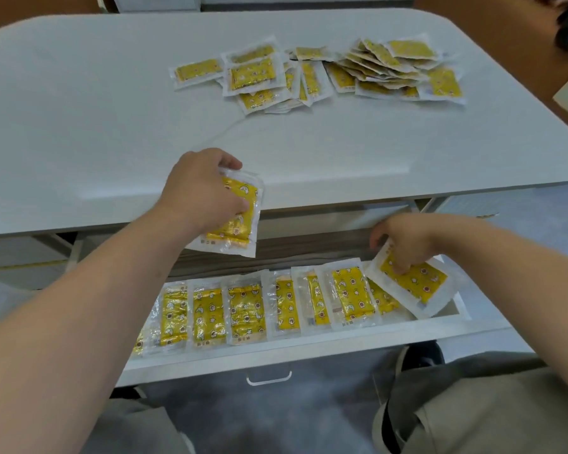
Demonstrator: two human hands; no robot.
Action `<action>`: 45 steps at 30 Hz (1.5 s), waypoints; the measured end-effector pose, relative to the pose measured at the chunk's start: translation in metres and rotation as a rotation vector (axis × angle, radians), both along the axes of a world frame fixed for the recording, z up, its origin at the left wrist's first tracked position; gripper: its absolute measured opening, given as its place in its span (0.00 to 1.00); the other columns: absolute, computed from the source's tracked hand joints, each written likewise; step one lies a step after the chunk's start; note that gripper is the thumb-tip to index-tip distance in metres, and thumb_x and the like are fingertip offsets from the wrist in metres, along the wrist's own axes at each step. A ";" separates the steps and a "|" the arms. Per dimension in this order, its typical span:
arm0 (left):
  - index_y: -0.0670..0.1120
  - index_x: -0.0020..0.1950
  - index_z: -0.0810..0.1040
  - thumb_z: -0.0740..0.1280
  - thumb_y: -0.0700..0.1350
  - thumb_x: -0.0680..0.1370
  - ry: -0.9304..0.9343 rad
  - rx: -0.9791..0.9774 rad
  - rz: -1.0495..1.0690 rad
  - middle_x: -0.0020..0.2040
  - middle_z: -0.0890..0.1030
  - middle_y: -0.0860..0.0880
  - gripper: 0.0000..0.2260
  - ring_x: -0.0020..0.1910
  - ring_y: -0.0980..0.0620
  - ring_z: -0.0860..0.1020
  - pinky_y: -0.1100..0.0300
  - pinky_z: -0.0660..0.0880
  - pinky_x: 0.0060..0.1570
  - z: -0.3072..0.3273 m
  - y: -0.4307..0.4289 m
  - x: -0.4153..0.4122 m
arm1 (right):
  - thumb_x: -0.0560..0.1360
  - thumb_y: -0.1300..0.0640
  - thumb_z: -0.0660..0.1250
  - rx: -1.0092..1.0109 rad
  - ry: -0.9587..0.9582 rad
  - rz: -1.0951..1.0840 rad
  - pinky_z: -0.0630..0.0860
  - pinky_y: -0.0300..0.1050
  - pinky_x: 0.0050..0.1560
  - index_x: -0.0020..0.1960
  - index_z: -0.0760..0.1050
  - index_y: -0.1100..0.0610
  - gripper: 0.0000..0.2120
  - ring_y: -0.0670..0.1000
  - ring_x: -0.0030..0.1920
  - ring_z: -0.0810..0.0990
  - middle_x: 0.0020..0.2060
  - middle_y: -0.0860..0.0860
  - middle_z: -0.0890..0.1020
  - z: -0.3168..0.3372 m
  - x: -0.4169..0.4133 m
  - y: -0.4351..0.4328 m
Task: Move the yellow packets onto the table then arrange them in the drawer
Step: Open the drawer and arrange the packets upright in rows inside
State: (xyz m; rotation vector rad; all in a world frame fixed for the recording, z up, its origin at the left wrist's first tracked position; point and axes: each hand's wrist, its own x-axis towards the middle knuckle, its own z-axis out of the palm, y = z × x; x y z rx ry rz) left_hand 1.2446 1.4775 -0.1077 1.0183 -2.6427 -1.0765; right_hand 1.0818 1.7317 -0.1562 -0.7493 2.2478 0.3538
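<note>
Head view: a packet in each of your hands, a row laid in the drawer.

Your left hand (200,188) grips one yellow printed packet in clear plastic wrap (240,221), fingers curled over its top edge, held over the front edge of the white rounded table (112,126). Your right hand (407,240) pinches a second yellow clear-wrapped packet (413,283), tilted, at the right end of the open white drawer (309,348). A row of yellow packets (243,312) lies side by side in the drawer, edges overlapping; the tilted packet overlaps the row's right end. A loose pile of yellow packets (309,73) sits on the table's far side, well apart from both hands. A small white handle (269,379) is on the drawer front.
</note>
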 end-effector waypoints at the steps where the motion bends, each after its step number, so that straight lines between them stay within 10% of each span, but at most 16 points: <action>1: 0.56 0.62 0.79 0.79 0.42 0.71 0.024 0.067 0.013 0.59 0.78 0.51 0.22 0.50 0.49 0.81 0.54 0.81 0.48 0.001 0.004 0.000 | 0.70 0.58 0.77 -0.003 0.008 0.007 0.81 0.47 0.54 0.68 0.75 0.47 0.28 0.53 0.55 0.80 0.58 0.49 0.79 -0.002 0.000 0.000; 7: 0.53 0.56 0.83 0.75 0.34 0.74 0.061 0.486 -0.006 0.51 0.83 0.47 0.16 0.43 0.49 0.86 0.50 0.85 0.42 0.004 0.036 0.003 | 0.70 0.60 0.75 -0.025 -0.010 -0.102 0.86 0.49 0.41 0.64 0.76 0.55 0.22 0.55 0.44 0.85 0.48 0.53 0.82 -0.014 -0.003 -0.003; 16: 0.52 0.55 0.84 0.74 0.34 0.76 -0.026 0.586 -0.063 0.52 0.85 0.48 0.15 0.47 0.50 0.85 0.52 0.84 0.47 -0.016 0.063 0.011 | 0.73 0.59 0.68 0.199 0.339 0.271 0.68 0.56 0.71 0.54 0.79 0.52 0.09 0.53 0.54 0.79 0.46 0.48 0.80 -0.044 -0.002 0.007; 22: 0.53 0.56 0.83 0.74 0.35 0.76 -0.026 0.606 -0.051 0.53 0.85 0.48 0.15 0.48 0.49 0.85 0.51 0.84 0.50 -0.018 0.063 0.012 | 0.78 0.63 0.64 0.218 0.147 0.225 0.77 0.44 0.54 0.69 0.76 0.54 0.20 0.53 0.56 0.80 0.57 0.52 0.81 -0.027 -0.007 0.003; 27: 0.53 0.54 0.83 0.74 0.35 0.76 -0.037 0.628 -0.037 0.52 0.85 0.47 0.14 0.48 0.49 0.86 0.50 0.83 0.52 -0.020 0.062 0.015 | 0.78 0.62 0.61 0.306 0.112 0.219 0.76 0.45 0.50 0.64 0.79 0.57 0.17 0.53 0.49 0.78 0.52 0.53 0.81 -0.015 -0.007 -0.003; 31: 0.54 0.53 0.83 0.74 0.36 0.76 -0.045 0.636 -0.023 0.51 0.86 0.47 0.14 0.49 0.48 0.85 0.48 0.82 0.55 -0.022 0.062 0.016 | 0.76 0.64 0.60 0.371 0.182 0.223 0.65 0.62 0.71 0.60 0.79 0.54 0.16 0.55 0.54 0.75 0.49 0.51 0.79 -0.035 -0.008 -0.002; 37: 0.55 0.53 0.82 0.74 0.36 0.75 -0.044 0.631 -0.015 0.54 0.84 0.48 0.14 0.52 0.47 0.84 0.48 0.82 0.55 -0.024 0.059 0.014 | 0.77 0.60 0.63 0.384 0.246 0.245 0.55 0.67 0.75 0.56 0.76 0.55 0.08 0.57 0.66 0.73 0.51 0.50 0.77 -0.030 0.003 -0.014; 40: 0.54 0.55 0.82 0.74 0.35 0.75 -0.041 0.647 -0.020 0.53 0.85 0.47 0.16 0.50 0.48 0.85 0.48 0.82 0.54 -0.027 0.059 0.011 | 0.77 0.63 0.65 0.065 0.035 0.202 0.72 0.56 0.70 0.66 0.77 0.55 0.18 0.54 0.62 0.78 0.57 0.50 0.81 -0.007 0.005 -0.026; 45: 0.52 0.54 0.81 0.76 0.30 0.70 -0.043 0.617 -0.027 0.54 0.83 0.46 0.20 0.52 0.45 0.83 0.46 0.82 0.53 -0.037 0.067 0.010 | 0.76 0.66 0.70 -0.472 -0.899 -0.263 0.76 0.53 0.66 0.73 0.71 0.53 0.27 0.54 0.64 0.81 0.63 0.52 0.83 0.019 0.024 -0.036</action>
